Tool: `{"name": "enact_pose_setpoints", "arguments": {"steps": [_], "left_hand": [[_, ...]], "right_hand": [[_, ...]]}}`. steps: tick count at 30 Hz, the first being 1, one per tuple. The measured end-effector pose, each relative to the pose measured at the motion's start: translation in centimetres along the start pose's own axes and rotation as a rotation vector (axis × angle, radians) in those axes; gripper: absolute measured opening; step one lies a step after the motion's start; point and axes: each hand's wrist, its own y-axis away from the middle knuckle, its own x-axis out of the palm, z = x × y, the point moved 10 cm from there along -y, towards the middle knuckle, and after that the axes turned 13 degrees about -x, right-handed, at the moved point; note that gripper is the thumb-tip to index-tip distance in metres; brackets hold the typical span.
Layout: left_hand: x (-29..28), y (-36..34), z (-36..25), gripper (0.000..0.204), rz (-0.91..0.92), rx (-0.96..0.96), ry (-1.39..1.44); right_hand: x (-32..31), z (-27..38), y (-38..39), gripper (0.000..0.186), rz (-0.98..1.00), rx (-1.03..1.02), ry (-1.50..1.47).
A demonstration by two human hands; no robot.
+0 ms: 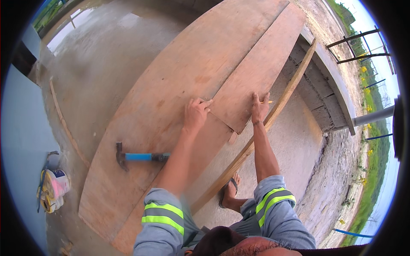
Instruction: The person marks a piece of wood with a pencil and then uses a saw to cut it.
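My left hand (196, 112) rests on the plywood panel (166, 77), its slightly bent fingers touching the seam at a corner of the narrower plywood strip (260, 55). My right hand (259, 109) is at the strip's right edge, with a thin yellow pencil (268, 102) between its fingers. A hammer (137, 157) with a blue-and-black handle lies on the panel left of my left forearm, which partly covers it. A long wooden batten (290, 87) runs diagonally just right of and behind my right hand.
Low block wall (324, 98) and grey pipe (371, 117) at right; wooden fence (358, 55) beyond. A light blue surface (23, 128) is at left, with buckets (54, 187) beside it. A loose wooden strip (64, 119) lies on the wet concrete floor (85, 64). My sandalled foot (230, 190) shows below.
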Motion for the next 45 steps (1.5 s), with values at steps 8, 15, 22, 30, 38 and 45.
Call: {"name": "enact_pose_setpoints", "arguments": {"steps": [8,15,22,30,38,45], "left_hand": [[0.2,-1.1,1.1,0.025,0.086,0.02,0.067],[0.4,-2.0,1.9,0.018,0.071,0.006,0.194],[1.0,-1.5,1.0,0.025,0.12,0.079,0.132],[0.9,-1.3,1.2,0.023,0.126,0.063,0.184],[2.0,-0.5,0.4,0.032,0.072,-0.003,-0.053],[2.0,-1.0,-0.1,0.032,0.114,0.02,-0.072]], "right_hand": [[0.4,-2.7,3.3,0.064,0.13,0.199,-0.406],[-0.4,-1.8,14.2,0.044,-0.01,0.413,-0.469],[-0.8,-0.8,15.4,0.042,0.071,0.187,-0.228],[-1.1,1.0,15.5,0.05,0.1,0.213,-0.159],[-0.8,-1.3,15.5,0.053,0.101,0.195,-0.091],[-0.2,-2.3,16.1,0.052,-0.009,0.194,-0.156]]}}
